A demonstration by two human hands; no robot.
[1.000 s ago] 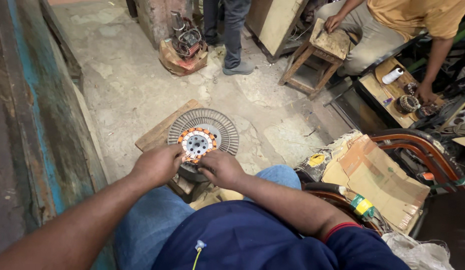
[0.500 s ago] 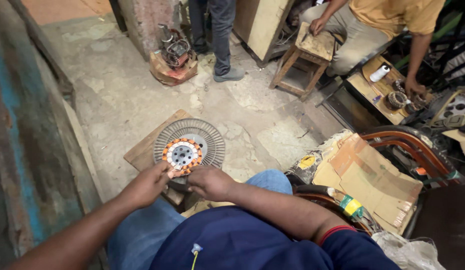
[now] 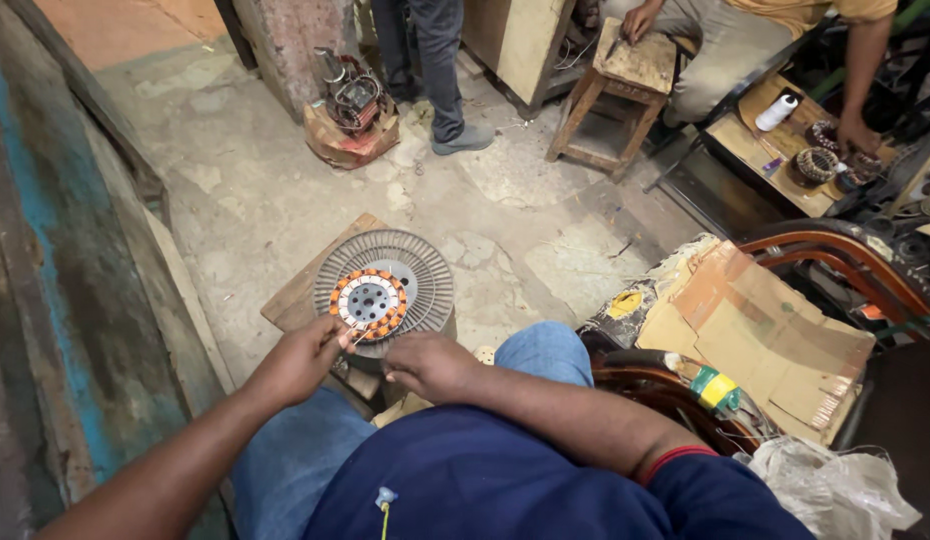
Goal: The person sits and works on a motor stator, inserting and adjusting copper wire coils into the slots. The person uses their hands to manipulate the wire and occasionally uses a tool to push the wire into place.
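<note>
A round grey finned motor housing (image 3: 415,272) lies on a wooden board (image 3: 303,290) on the floor in front of my knees. In its middle sits a stator (image 3: 369,301) with orange copper windings around a grey hub. My left hand (image 3: 303,358) touches the stator's near left edge, fingers pinched on what looks like a thin wire. My right hand (image 3: 430,364) rests with curled fingers just below the housing's near rim; whether it grips anything is hidden.
A blue-streaked wall (image 3: 55,300) runs along the left. A motor on a cardboard box (image 3: 350,125) stands at the back. One person (image 3: 435,60) stands there; another sits by a wooden stool (image 3: 610,100) and low table (image 3: 775,150). Flattened cardboard (image 3: 755,330) and a plastic bag (image 3: 835,490) lie at right.
The view has tilted and shifted, so the housing sits lower left in the frame. Both hands have slid from on top of the stator to its near edge.
</note>
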